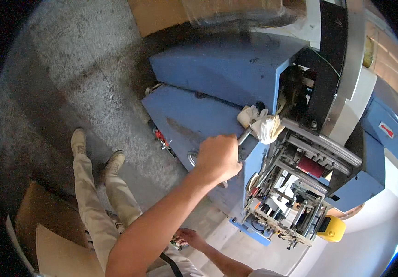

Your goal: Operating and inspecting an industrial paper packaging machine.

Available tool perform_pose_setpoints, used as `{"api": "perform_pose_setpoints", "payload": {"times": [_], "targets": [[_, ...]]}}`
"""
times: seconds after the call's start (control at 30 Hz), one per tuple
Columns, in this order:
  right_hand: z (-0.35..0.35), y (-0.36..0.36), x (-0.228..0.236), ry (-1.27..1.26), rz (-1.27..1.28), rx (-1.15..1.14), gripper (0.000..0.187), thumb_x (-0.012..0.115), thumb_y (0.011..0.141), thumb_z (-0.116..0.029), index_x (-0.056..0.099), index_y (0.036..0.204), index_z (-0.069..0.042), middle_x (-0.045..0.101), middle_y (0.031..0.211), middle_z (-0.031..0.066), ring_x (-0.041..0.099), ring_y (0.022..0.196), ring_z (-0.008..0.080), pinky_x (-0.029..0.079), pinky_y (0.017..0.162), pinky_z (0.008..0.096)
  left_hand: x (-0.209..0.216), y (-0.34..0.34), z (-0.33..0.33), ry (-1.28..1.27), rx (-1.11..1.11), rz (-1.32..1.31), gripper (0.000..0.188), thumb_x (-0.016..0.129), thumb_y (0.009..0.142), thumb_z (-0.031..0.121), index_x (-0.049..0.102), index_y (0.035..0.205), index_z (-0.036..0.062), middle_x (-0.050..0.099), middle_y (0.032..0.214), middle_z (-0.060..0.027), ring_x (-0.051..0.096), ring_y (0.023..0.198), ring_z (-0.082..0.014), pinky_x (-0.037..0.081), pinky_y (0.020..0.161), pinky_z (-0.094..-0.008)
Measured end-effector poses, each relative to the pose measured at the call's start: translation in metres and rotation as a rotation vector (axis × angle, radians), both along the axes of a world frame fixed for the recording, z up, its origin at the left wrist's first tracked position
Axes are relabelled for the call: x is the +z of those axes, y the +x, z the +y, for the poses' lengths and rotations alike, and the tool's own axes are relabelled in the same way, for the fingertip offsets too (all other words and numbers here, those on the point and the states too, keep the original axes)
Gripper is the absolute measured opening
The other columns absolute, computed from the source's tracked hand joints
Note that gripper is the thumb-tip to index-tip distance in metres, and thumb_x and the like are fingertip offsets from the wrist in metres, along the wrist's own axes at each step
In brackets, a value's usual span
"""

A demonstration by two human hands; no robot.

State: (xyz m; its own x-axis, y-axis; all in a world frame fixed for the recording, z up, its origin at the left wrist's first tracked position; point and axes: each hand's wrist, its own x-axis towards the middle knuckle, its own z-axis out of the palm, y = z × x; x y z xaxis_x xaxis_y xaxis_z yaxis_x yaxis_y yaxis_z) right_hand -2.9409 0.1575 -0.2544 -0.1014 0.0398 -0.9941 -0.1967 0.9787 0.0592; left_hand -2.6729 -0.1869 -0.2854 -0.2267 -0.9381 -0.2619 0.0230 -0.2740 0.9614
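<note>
My left hand (218,159) is closed in a fist around a metal bar. A short length of the metal bar (244,136) shows past the fist, beside a blue machine panel (189,120). A bundle of crumpled white cloth or gloves (267,128) sits just beyond the bar's visible end. To the left of the fist, a curved metal piece (192,158) shows in part. My right hand (190,237) is low, close to my trousers, its fingers curled at a small object too hidden to name.
The blue machine has metal rollers (321,143), a red roller (310,166) and exposed mechanisms (291,196) at the right. A yellow part (334,229) juts out below. Cardboard sheets (60,254) stand at lower left. Concrete floor (102,87) lies around my shoes (78,142).
</note>
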Motion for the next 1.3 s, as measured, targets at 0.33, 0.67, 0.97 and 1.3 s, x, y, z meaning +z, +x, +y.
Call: {"api": "perform_pose_setpoints", "payload": {"times": [0.33,0.67,0.97,1.3], "targets": [[0.001,0.002,0.003,-0.026,0.095,0.134,0.04,0.052,0.102,-0.025,0.048,0.134,-0.001,0.063,0.119,0.0159,0.069,0.094,0.0284,0.058,0.079,0.0376,0.031,-0.018,0.009,-0.122,0.219,-0.616,0.03,0.079,0.071,0.022,0.062,0.087,0.0026,0.061,0.084,-0.0109,0.066,0.073,-0.0251,0.055,0.058,-0.032],[-0.022,0.026,0.0,0.077,0.094,0.118,0.038,0.052,0.101,-0.019,0.047,0.134,0.0,0.064,0.114,0.0128,0.068,0.09,0.0238,0.057,0.077,0.0353,-0.003,0.002,-0.003,0.043,0.011,0.072,0.031,0.072,0.065,0.02,0.063,0.083,-0.0024,0.067,0.078,-0.0249,0.068,0.077,-0.0395,0.055,0.07,-0.0495],[-0.015,0.022,-0.002,-0.023,0.106,0.134,0.036,0.051,0.103,-0.023,0.051,0.132,-0.001,0.066,0.114,0.0085,0.069,0.088,0.0204,0.057,0.072,0.0313,0.007,-0.003,0.013,-0.036,0.196,-0.116,0.051,0.081,0.07,0.028,0.057,0.102,-0.003,0.063,0.083,-0.0183,0.065,0.079,-0.0358,0.054,0.068,-0.045],[0.001,0.01,-0.01,-0.421,0.186,0.964,0.03,0.056,0.1,-0.018,0.057,0.126,-0.005,0.067,0.113,0.0067,0.065,0.1,0.0196,0.056,0.082,0.0335,0.018,-0.025,0.008,-0.149,0.182,-0.53,0.027,0.077,0.069,0.017,0.06,0.086,0.0036,0.06,0.079,-0.0096,0.064,0.071,-0.0245,0.055,0.056,-0.0347]]}}
